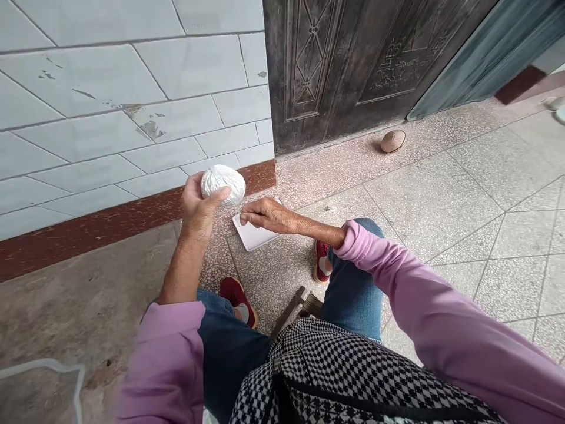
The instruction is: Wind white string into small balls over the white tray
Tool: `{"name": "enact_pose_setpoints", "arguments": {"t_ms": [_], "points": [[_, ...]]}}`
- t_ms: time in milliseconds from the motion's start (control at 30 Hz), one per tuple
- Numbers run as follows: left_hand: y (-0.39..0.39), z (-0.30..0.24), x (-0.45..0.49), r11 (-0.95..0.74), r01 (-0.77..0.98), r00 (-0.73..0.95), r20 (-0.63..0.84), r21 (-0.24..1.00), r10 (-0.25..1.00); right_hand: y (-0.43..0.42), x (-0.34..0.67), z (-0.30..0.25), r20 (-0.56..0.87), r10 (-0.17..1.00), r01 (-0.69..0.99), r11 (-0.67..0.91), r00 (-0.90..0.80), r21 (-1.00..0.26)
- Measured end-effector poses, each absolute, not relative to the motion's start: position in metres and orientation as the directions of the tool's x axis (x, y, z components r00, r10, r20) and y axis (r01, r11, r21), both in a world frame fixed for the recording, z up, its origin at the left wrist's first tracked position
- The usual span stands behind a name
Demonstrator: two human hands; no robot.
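My left hand (198,206) is raised and curled around a white wrapped ball (223,184), with its thumb lying across the ball's lower side. My right hand (267,215) reaches left toward that ball, its fingers together and its tips a short way from the ball. Beneath it lies a white paper sheet or card (255,234), partly covered by the hand. I cannot tell whether the right fingers pinch a fine thread. Both forearms come out of pink sleeves.
Red shoes (237,300) and blue jeans (353,288) lie below my hands, with a checkered cloth (353,377) on my lap. A tiled wall (132,106), dark metal door (353,65), small tan rounded object (392,141) and terrazzo floor (441,206) lie ahead.
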State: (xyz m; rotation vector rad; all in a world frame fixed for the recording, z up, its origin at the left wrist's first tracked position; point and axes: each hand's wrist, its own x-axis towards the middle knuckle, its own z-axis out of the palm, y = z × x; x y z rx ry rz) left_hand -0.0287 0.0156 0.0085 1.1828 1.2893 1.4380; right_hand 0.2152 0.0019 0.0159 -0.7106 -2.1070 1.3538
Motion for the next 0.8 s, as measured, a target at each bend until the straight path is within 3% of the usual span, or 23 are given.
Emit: {"name": "enact_pose_setpoints", "arguments": {"t_ms": [133, 233, 533, 667, 800], "points": [[0.011, 0.012, -0.033, -0.047, 0.141, -0.146, 0.067, 0.989, 0.987, 0.014, 0.229, 0.035, 0.213, 0.703, 0.115, 0.388, -0.678, -0.914], [0.001, 0.023, -0.026, -0.008, 0.189, 0.009, 0.007, 0.982, 1.000, 0.031, 0.241, 0.045, 0.266, 0.763, 0.135, 0.417, -0.589, -0.899], [-0.017, 0.034, -0.001, 0.105, 0.119, 0.348, -0.141, 0.987, 0.927, 0.045, 0.257, 0.049, 0.198, 0.859, 0.200, 0.323, -0.472, -0.925], [-0.019, 0.032, 0.011, 0.153, 0.011, 0.388, -0.145, 0.988, 0.910, 0.058, 0.250, 0.034, 0.220, 0.859, 0.068, 0.282, -0.462, -0.957], [-0.018, 0.032, 0.022, 0.119, -0.019, 0.313, -0.107, 0.993, 0.944, 0.072, 0.245, 0.025, 0.263, 0.844, -0.006, 0.295, -0.468, -0.956]]}}
